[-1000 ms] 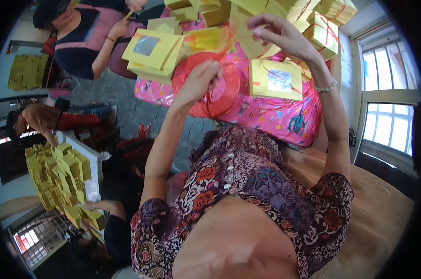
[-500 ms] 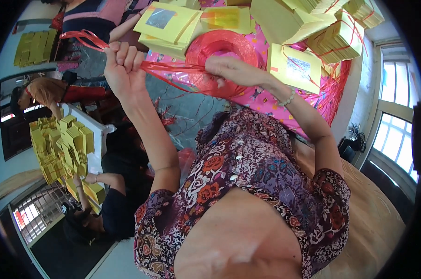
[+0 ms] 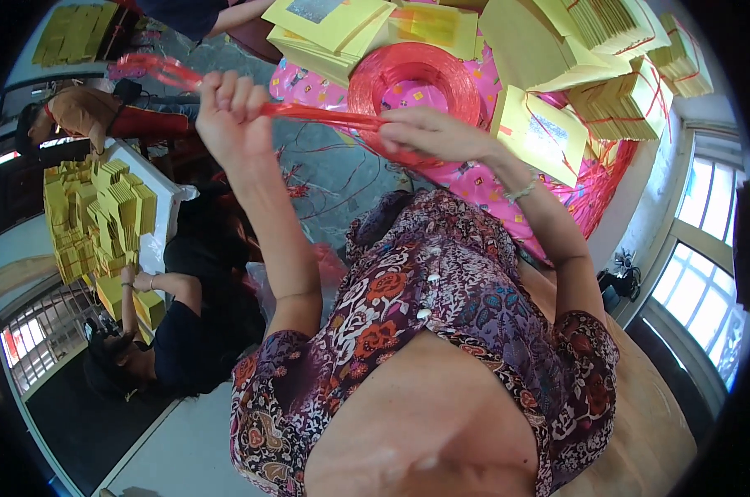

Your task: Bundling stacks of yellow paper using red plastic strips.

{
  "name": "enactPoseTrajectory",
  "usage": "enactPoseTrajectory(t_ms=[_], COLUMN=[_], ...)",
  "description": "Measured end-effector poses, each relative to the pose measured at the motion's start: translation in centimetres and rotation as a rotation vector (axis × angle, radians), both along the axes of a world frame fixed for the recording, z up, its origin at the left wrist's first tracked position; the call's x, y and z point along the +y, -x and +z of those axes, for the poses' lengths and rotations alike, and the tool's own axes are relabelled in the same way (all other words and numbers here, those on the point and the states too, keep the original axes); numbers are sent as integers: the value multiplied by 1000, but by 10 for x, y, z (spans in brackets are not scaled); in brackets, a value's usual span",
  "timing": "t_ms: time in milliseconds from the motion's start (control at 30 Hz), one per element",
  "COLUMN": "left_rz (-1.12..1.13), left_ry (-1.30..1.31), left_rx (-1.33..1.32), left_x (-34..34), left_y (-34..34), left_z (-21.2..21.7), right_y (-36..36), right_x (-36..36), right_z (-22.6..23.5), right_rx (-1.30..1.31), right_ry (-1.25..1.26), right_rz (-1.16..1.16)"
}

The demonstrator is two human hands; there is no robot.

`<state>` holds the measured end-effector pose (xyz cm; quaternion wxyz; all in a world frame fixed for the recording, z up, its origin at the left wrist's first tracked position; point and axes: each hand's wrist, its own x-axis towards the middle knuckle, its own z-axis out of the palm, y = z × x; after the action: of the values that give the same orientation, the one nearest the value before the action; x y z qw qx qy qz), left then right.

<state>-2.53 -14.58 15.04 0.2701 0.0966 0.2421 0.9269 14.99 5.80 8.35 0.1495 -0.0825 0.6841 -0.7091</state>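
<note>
My left hand (image 3: 228, 109) is raised to the left, fingers closed on a length of red plastic string (image 3: 309, 110) whose loose end loops out past it. The string runs taut to my right hand (image 3: 431, 132), which pinches it just in front of a big red coil of the same string (image 3: 416, 79). The coil lies on a table with a pink patterned cover (image 3: 483, 186). Stacks of yellow paper packets (image 3: 549, 132) surround the coil.
More yellow packets, some tied with red string (image 3: 632, 91), are piled at the table's far side. A person in dark clothes (image 3: 185, 323) sits at the left by a white table of yellow stacks (image 3: 102, 215). Another person's arm (image 3: 234, 16) reaches in at the top. Windows (image 3: 698, 273) are on the right.
My left hand has pulled the red string off the coil and out to the left. My right hand came down from the packets to pinch the string by the coil.
</note>
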Motion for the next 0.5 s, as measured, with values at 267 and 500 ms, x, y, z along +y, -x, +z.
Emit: enactPoseTrajectory(t_ms=[267,500], left_rz=[396,203], left_ry=[44,673], left_rx=[-411,-926], left_x=[-144,-149], left_y=[60,13], left_z=[-158,-310], right_y=[-28,1], right_x=[119,89], right_z=[37,22], right_rx=[-127,167], right_ry=[-457,-715], right_rz=[27,26])
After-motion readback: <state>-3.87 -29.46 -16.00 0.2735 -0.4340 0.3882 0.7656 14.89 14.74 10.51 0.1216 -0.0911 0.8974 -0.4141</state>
